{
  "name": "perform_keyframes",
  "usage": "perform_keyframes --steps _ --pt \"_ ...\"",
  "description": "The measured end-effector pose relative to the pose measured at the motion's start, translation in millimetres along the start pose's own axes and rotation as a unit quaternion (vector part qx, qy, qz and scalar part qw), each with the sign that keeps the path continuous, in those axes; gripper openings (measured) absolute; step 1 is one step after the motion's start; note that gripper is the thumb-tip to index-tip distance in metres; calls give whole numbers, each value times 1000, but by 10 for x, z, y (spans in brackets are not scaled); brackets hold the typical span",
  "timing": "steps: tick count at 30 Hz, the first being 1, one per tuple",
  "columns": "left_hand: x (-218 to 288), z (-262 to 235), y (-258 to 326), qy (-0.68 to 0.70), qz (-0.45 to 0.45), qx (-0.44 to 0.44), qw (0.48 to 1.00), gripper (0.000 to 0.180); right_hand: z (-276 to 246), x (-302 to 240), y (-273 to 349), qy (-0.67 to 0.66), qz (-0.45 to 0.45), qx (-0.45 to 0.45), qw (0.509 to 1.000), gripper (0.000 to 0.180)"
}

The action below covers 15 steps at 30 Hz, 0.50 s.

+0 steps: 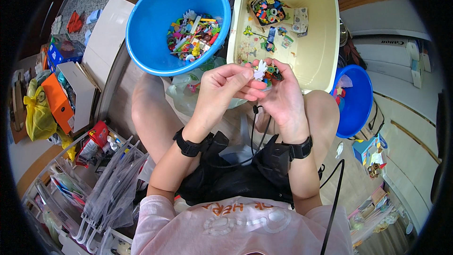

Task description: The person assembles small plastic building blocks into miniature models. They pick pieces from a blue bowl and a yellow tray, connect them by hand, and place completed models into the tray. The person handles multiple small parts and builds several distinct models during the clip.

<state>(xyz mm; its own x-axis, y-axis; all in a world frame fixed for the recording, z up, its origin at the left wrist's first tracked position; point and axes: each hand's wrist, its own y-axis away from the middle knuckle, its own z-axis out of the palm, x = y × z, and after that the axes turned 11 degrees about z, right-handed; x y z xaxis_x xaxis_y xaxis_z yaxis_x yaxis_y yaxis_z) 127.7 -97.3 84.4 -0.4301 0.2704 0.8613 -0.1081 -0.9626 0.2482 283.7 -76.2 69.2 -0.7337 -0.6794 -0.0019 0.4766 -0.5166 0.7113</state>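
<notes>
White toy piece sits pinched in the left hand while the right hand cups small colourful bits; sorting seems underway, calling next for a careful release.

The right hand covers most of the small colourful pieces it cups, the toys in the blue bucket are too small to tell apart, and the cream tub runs past the far edge.
</notes>
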Motion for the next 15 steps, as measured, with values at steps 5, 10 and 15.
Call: perform_keyframes --steps 5,10,15 --pt "13 8 0 -8 -1 1 1000 28 -31 -27 -3 -1 -7 17 1000 21" --pt "16 21 -4 -11 14 -8 1000 27 -31 -54 -14 -23 7 42 999 22" --pt "-8 28 32 -14 90 4 996 17 -39 -42 4 -28 3 -1 1000 20"
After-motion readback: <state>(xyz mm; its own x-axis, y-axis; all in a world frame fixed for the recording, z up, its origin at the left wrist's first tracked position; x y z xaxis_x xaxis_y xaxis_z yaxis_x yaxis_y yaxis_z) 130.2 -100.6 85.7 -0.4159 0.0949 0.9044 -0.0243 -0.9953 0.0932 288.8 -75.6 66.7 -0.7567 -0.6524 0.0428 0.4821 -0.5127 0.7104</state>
